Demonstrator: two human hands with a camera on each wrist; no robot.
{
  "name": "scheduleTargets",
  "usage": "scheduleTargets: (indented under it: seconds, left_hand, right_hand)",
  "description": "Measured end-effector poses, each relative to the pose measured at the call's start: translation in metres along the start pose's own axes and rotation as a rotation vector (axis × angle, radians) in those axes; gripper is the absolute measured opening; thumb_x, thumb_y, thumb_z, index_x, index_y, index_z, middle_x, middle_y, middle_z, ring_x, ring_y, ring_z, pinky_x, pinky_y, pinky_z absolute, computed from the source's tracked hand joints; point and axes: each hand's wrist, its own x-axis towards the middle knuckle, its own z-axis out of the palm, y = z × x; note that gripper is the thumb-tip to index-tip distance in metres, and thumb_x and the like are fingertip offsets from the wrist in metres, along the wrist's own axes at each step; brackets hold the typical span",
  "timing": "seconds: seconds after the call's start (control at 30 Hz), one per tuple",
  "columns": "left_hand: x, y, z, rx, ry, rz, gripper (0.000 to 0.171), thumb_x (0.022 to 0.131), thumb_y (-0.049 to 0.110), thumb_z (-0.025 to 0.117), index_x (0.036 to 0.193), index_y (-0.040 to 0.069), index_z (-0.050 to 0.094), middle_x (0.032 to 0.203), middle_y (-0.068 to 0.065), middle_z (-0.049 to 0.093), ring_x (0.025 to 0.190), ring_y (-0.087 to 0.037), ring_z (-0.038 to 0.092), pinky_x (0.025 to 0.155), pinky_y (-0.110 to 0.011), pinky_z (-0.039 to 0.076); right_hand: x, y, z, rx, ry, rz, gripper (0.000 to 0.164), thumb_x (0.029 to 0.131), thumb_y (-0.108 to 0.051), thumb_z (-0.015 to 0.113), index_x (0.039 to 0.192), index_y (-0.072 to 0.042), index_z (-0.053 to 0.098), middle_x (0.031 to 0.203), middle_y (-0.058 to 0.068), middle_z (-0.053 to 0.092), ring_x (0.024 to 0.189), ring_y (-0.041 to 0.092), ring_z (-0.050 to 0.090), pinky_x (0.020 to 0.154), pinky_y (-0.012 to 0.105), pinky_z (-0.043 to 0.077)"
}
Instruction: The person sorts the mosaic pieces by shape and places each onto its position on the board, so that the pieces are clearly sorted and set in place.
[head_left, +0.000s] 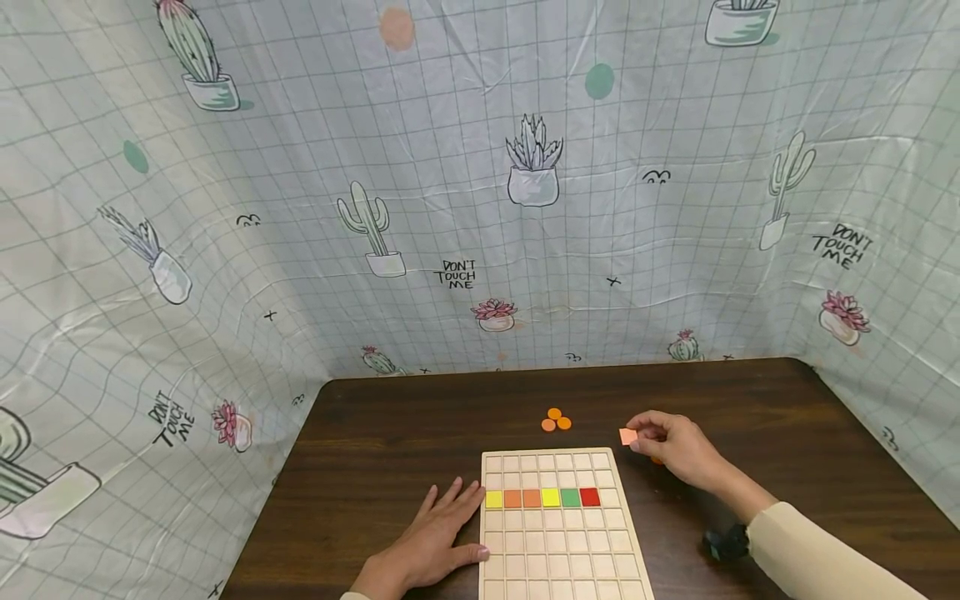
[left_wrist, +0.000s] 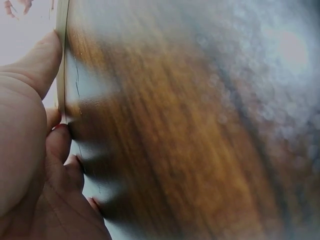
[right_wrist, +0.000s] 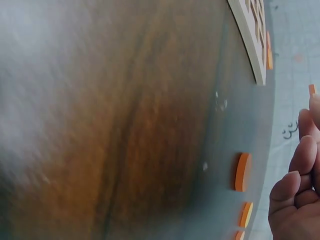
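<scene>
A light wooden grid board [head_left: 532, 543] lies on the dark table. One of its rows holds several square tiles: a yellow one [head_left: 493, 499] at the left, then orange, yellow, a green one [head_left: 570, 497] and a red one [head_left: 590, 497]. My left hand [head_left: 435, 533] rests flat at the board's left side, fingers spread, thumb against the edge [left_wrist: 61, 65]. To the right of the board's far corner, my right hand [head_left: 681, 448] pinches a small orange square tile [head_left: 627, 437] between thumb and fingers, held up above the table.
Three orange discs [head_left: 554, 414] lie together behind the board. More orange discs [right_wrist: 243, 172] lie on the table by my right hand, mostly hidden under it in the head view. A dark object [head_left: 724, 543] sits beside the right sleeve. A patterned curtain [head_left: 465, 167] surrounds the table.
</scene>
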Motion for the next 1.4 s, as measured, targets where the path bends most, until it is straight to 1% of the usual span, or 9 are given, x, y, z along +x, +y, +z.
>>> scheduleTargets:
  seconds: [0.07, 0.17, 0.3, 0.47, 0.7, 0.93, 1.07, 1.3, 1.4]
  left_hand:
    - [0.000, 0.000, 0.000, 0.000, 0.002, 0.001, 0.087, 0.099, 0.053, 0.068, 0.168, 0.014, 0.031, 0.174, -0.008, 0.028, 0.164, -0.035, 0.017, 0.129, -0.067, 0.005]
    - [0.000, -0.001, 0.000, -0.010, 0.000, 0.005, 0.087, 0.099, 0.053, 0.067, 0.168, 0.013, 0.031, 0.174, -0.009, 0.028, 0.164, -0.036, 0.016, 0.129, -0.067, 0.004]
    - [0.001, -0.002, 0.000, -0.030, -0.004, 0.012, 0.087, 0.100, 0.053, 0.066, 0.168, 0.012, 0.031, 0.174, -0.011, 0.027, 0.164, -0.038, 0.015, 0.129, -0.068, 0.002]
    - [-0.001, 0.000, -0.001, -0.033, -0.008, 0.001, 0.086, 0.100, 0.052, 0.067, 0.168, 0.013, 0.031, 0.174, -0.009, 0.027, 0.164, -0.036, 0.015, 0.129, -0.067, 0.002]
    - [0.001, -0.006, 0.001, -0.079, -0.004, 0.033, 0.089, 0.099, 0.057, 0.064, 0.168, 0.012, 0.030, 0.174, -0.013, 0.026, 0.163, -0.040, 0.012, 0.127, -0.070, -0.001]
    - [0.000, -0.002, 0.000, -0.035, -0.012, 0.001, 0.087, 0.100, 0.052, 0.067, 0.168, 0.012, 0.030, 0.175, -0.009, 0.027, 0.164, -0.037, 0.014, 0.129, -0.068, 0.002]
    - [0.000, -0.001, -0.001, -0.038, -0.014, -0.009, 0.086, 0.100, 0.050, 0.068, 0.168, 0.013, 0.030, 0.175, -0.009, 0.026, 0.164, -0.036, 0.014, 0.129, -0.068, 0.002]
    - [0.001, -0.004, 0.000, -0.056, -0.006, 0.023, 0.089, 0.099, 0.056, 0.066, 0.168, 0.012, 0.031, 0.174, -0.011, 0.027, 0.164, -0.039, 0.014, 0.128, -0.070, 0.001]
    - [0.002, -0.006, 0.001, -0.061, -0.005, 0.025, 0.090, 0.098, 0.059, 0.065, 0.168, 0.012, 0.031, 0.174, -0.011, 0.026, 0.164, -0.039, 0.013, 0.127, -0.070, 0.000]
  right_hand:
    - [-0.002, -0.001, 0.002, 0.007, 0.004, -0.020, 0.026, 0.099, -0.014, 0.075, 0.122, -0.004, 0.072, 0.097, 0.004, 0.071, 0.077, 0.009, 0.060, 0.065, 0.025, 0.053]
    - [-0.006, -0.003, 0.004, 0.003, 0.010, -0.042, 0.024, 0.099, -0.013, 0.075, 0.122, -0.004, 0.072, 0.101, 0.003, 0.071, 0.084, 0.006, 0.061, 0.070, 0.024, 0.055]
    - [-0.012, -0.006, 0.006, 0.022, 0.001, -0.028, 0.024, 0.100, -0.011, 0.073, 0.123, -0.004, 0.072, 0.101, 0.004, 0.069, 0.084, 0.007, 0.059, 0.068, 0.024, 0.054]
    - [-0.018, -0.008, 0.010, 0.070, -0.016, -0.003, 0.025, 0.099, -0.011, 0.075, 0.122, -0.003, 0.072, 0.099, 0.005, 0.067, 0.083, 0.009, 0.058, 0.067, 0.024, 0.054]
    - [-0.029, -0.007, 0.015, 0.150, -0.048, 0.008, 0.026, 0.099, -0.011, 0.075, 0.122, -0.001, 0.069, 0.095, 0.007, 0.068, 0.078, 0.009, 0.058, 0.065, 0.025, 0.053]
    - [-0.037, -0.005, 0.016, 0.172, -0.080, 0.006, 0.026, 0.100, -0.012, 0.073, 0.123, 0.000, 0.069, 0.098, 0.008, 0.070, 0.079, 0.009, 0.061, 0.066, 0.027, 0.054]
    - [-0.039, -0.005, 0.017, 0.175, -0.085, 0.008, 0.027, 0.099, -0.012, 0.074, 0.123, 0.001, 0.070, 0.099, 0.008, 0.071, 0.079, 0.008, 0.061, 0.066, 0.027, 0.055]
    - [-0.045, -0.004, 0.019, 0.192, -0.115, 0.023, 0.029, 0.098, -0.012, 0.076, 0.121, 0.004, 0.071, 0.097, 0.009, 0.073, 0.081, 0.004, 0.063, 0.065, 0.026, 0.056]
    - [-0.047, -0.004, 0.020, 0.193, -0.118, 0.016, 0.029, 0.097, -0.012, 0.077, 0.120, 0.004, 0.070, 0.097, 0.009, 0.074, 0.081, 0.003, 0.064, 0.065, 0.025, 0.056]
